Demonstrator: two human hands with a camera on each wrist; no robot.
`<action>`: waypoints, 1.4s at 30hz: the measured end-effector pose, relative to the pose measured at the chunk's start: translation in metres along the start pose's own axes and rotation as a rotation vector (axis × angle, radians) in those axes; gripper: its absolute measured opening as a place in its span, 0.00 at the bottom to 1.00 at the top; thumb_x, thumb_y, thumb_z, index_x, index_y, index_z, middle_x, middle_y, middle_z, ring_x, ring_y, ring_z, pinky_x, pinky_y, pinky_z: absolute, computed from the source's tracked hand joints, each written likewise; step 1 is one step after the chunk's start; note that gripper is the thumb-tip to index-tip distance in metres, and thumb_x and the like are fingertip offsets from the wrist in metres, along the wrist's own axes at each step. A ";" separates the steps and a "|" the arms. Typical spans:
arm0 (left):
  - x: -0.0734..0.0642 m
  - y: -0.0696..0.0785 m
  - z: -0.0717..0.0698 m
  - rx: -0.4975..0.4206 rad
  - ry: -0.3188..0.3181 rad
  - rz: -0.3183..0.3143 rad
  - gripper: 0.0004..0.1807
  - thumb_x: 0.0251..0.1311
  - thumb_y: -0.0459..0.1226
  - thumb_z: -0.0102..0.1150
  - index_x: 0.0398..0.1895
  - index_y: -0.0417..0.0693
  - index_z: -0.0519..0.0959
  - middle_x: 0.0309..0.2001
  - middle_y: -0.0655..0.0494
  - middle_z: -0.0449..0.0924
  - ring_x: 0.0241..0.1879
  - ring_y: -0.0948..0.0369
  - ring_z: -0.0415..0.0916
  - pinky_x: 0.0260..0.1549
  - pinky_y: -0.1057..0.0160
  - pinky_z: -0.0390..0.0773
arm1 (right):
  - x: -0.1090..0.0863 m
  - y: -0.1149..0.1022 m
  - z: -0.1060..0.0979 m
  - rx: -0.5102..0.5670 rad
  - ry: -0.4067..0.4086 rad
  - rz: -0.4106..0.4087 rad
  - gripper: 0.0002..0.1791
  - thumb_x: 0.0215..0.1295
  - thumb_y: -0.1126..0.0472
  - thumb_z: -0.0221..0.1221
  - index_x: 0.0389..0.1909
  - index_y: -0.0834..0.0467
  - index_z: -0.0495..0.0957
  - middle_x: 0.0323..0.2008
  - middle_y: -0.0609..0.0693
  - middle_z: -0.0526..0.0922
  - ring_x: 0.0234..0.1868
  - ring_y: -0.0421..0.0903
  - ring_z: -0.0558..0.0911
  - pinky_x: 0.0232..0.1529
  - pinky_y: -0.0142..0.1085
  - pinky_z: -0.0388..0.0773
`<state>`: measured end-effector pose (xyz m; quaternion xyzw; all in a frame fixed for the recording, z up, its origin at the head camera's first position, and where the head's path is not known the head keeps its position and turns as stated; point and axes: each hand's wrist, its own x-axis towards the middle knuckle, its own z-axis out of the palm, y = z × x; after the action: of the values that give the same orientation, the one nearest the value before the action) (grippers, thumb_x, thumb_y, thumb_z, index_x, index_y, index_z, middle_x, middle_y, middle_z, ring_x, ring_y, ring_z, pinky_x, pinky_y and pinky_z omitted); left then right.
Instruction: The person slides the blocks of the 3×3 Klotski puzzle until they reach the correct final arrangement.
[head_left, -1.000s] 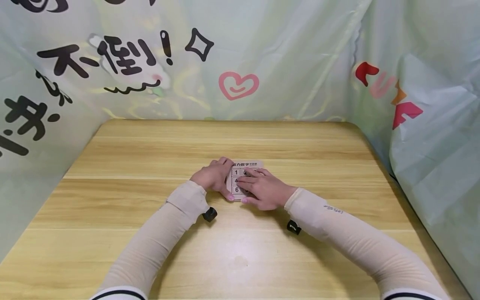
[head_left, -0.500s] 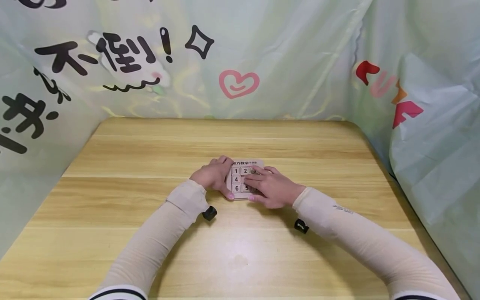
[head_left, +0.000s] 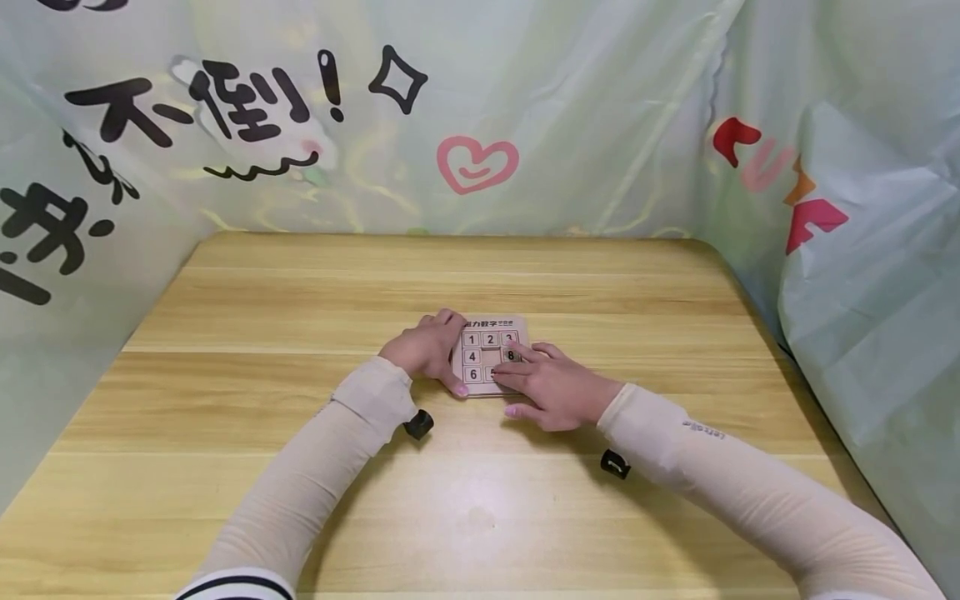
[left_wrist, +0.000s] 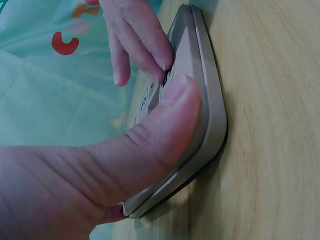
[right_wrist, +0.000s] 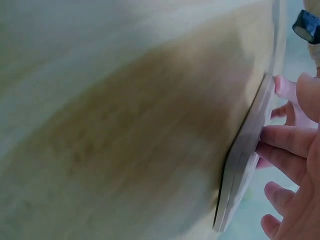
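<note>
A flat, light-coloured number slide puzzle lies on the table with rows of numbered square tiles. Tile 4 and tile 8 flank an open gap in the middle row. My left hand grips the board's left side, its thumb over the near corner in the left wrist view. My right hand reaches in from the right, index and middle fingertips touching the lower and right-hand tiles. The lower right tile is hidden under these fingers. In the right wrist view the board's edge sits flat beneath the fingers.
The wooden table runs out to rounded far corners. Pale green sheeting with printed characters and a pink heart hangs behind it and at both sides. Small black cameras, one at the right wrist, hang under the forearms.
My right hand has drawn back to the right and slightly nearer the person, uncovering the middle gap and tile 8. The left hand stays on the board's left side.
</note>
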<state>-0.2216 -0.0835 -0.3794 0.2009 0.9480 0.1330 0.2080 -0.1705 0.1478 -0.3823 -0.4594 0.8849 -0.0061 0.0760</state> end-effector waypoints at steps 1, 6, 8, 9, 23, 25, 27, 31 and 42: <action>0.000 0.000 0.000 -0.002 -0.001 0.000 0.62 0.29 0.56 0.81 0.69 0.46 0.58 0.66 0.50 0.58 0.60 0.51 0.61 0.56 0.49 0.72 | 0.001 0.000 0.001 -0.008 0.003 -0.001 0.32 0.72 0.41 0.48 0.66 0.59 0.70 0.67 0.51 0.70 0.73 0.58 0.54 0.69 0.57 0.53; -0.001 0.001 0.000 -0.001 -0.003 0.001 0.62 0.29 0.56 0.81 0.70 0.46 0.58 0.66 0.50 0.58 0.61 0.50 0.60 0.57 0.47 0.71 | 0.005 0.004 0.004 -0.027 0.031 0.013 0.32 0.72 0.42 0.49 0.67 0.60 0.69 0.67 0.54 0.70 0.72 0.59 0.56 0.68 0.57 0.55; -0.001 0.000 0.000 0.001 -0.001 0.003 0.63 0.29 0.56 0.81 0.70 0.46 0.58 0.66 0.50 0.58 0.61 0.50 0.60 0.57 0.47 0.71 | 0.007 0.006 0.004 -0.018 0.034 0.023 0.32 0.72 0.42 0.49 0.67 0.60 0.69 0.67 0.54 0.69 0.72 0.59 0.56 0.68 0.57 0.55; -0.001 0.001 0.000 0.000 0.000 0.004 0.62 0.29 0.56 0.81 0.70 0.46 0.58 0.66 0.50 0.58 0.61 0.50 0.60 0.57 0.47 0.71 | 0.008 0.007 0.004 -0.019 0.035 0.027 0.32 0.72 0.42 0.48 0.67 0.60 0.69 0.67 0.54 0.69 0.72 0.59 0.56 0.68 0.57 0.55; 0.000 0.001 -0.001 0.003 0.000 -0.002 0.63 0.28 0.57 0.81 0.70 0.46 0.58 0.66 0.50 0.58 0.61 0.50 0.60 0.57 0.48 0.71 | 0.013 0.011 0.003 -0.023 0.036 0.045 0.34 0.72 0.40 0.48 0.68 0.59 0.67 0.68 0.53 0.67 0.73 0.58 0.55 0.68 0.57 0.56; 0.000 0.001 -0.001 0.001 -0.004 -0.003 0.63 0.28 0.57 0.81 0.70 0.46 0.57 0.66 0.50 0.58 0.62 0.50 0.60 0.58 0.47 0.71 | 0.013 0.011 0.003 -0.023 0.034 0.047 0.34 0.72 0.40 0.48 0.68 0.60 0.67 0.68 0.53 0.67 0.73 0.58 0.55 0.68 0.57 0.56; 0.000 0.001 -0.001 0.000 -0.007 -0.002 0.63 0.28 0.56 0.81 0.70 0.46 0.57 0.66 0.50 0.58 0.62 0.50 0.60 0.58 0.47 0.70 | 0.013 0.010 0.003 -0.022 0.029 0.050 0.34 0.72 0.41 0.48 0.69 0.60 0.67 0.69 0.53 0.67 0.73 0.58 0.55 0.68 0.57 0.56; -0.001 0.001 -0.001 -0.002 -0.008 -0.006 0.62 0.29 0.56 0.81 0.70 0.46 0.58 0.66 0.51 0.57 0.62 0.49 0.59 0.58 0.47 0.69 | 0.013 0.009 0.001 -0.018 0.013 0.057 0.34 0.72 0.40 0.47 0.69 0.59 0.66 0.69 0.53 0.66 0.73 0.58 0.54 0.68 0.57 0.55; -0.001 0.001 0.000 0.002 -0.004 -0.012 0.62 0.28 0.56 0.81 0.69 0.46 0.58 0.65 0.51 0.58 0.61 0.50 0.60 0.58 0.47 0.69 | 0.012 0.009 0.000 -0.023 0.016 0.053 0.35 0.72 0.40 0.48 0.69 0.59 0.66 0.69 0.53 0.66 0.73 0.58 0.54 0.68 0.57 0.55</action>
<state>-0.2202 -0.0829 -0.3780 0.1957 0.9488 0.1305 0.2107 -0.1845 0.1426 -0.3849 -0.4366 0.8974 0.0026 0.0638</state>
